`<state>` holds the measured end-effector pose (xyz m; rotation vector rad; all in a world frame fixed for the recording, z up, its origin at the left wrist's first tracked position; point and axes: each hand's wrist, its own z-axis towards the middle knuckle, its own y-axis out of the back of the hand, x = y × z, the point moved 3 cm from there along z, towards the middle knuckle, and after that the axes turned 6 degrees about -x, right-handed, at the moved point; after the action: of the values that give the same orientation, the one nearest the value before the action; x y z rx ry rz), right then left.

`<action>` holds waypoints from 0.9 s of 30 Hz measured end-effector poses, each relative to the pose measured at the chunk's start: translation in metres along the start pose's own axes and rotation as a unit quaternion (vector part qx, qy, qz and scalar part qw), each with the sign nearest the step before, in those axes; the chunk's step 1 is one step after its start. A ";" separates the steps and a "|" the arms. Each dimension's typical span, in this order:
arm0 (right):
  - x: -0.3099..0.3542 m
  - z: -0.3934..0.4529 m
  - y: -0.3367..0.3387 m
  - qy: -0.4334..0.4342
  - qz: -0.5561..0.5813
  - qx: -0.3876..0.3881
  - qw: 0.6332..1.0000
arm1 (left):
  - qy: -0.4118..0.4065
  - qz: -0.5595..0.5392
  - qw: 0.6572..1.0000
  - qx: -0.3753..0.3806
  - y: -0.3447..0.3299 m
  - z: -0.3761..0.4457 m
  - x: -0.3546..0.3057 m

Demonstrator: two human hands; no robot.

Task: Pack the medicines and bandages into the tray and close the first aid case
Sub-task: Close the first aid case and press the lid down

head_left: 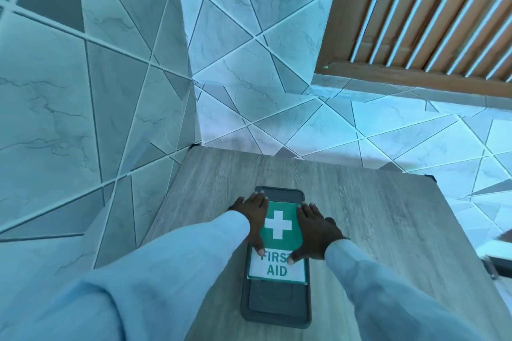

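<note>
Hands flat and released, I see: left hand (250, 214) and right hand (315, 230) press the closed case (277, 304); table (388, 230) bare on both sides.

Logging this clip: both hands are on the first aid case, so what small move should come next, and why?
Probably lift the lid. The first aid case lies shut, both hands, left hand and right hand, lie flat on its label, and no medicines or bandages show on the table.

Looks like tiled room corner in home, maybe bathroom or hallway; cannot tell which. Marbled grey-blue wall tiles (69, 97) with angled white grout lines from 9 to 12 o'clock. Wooden slatted shutter (432, 14) at 2 o'clock. Small wood-grain table (374, 230) pushed against tiled wall (388, 124).
</note>
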<state>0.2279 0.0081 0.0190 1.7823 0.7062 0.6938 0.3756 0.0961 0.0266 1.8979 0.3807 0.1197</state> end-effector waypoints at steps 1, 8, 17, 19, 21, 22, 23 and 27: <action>-0.004 0.013 0.005 0.007 -0.007 0.005 1.000 | 0.005 0.005 1.000 0.005 0.002 0.012 0.000; -0.007 0.073 0.011 0.054 -0.038 0.063 0.996 | 0.033 0.008 0.999 0.029 0.003 0.053 0.005; -0.005 0.085 0.001 0.076 -0.048 0.076 0.993 | 0.040 -0.015 0.998 0.047 0.000 0.064 0.006; -0.006 0.088 -0.002 0.078 -0.041 0.084 0.993 | 0.037 -0.019 0.998 0.045 -0.001 0.067 0.008; -0.006 0.088 -0.003 0.078 -0.032 0.098 0.992 | 0.034 -0.021 0.998 0.044 0.000 0.066 0.008; -0.006 0.087 -0.004 0.077 -0.025 0.101 0.992 | 0.032 -0.020 0.998 0.043 -0.001 0.065 0.009; -0.006 0.086 -0.003 0.076 -0.019 0.101 0.992 | 0.031 -0.019 0.999 0.040 -0.001 0.063 0.009; -0.011 0.078 -0.006 0.067 0.012 0.085 0.994 | 0.027 -0.032 0.999 0.026 -0.009 0.055 0.013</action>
<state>0.2779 -0.0460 -0.0097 1.9149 0.8583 0.7952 0.4005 0.0538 -0.0027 1.9348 0.4844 0.1190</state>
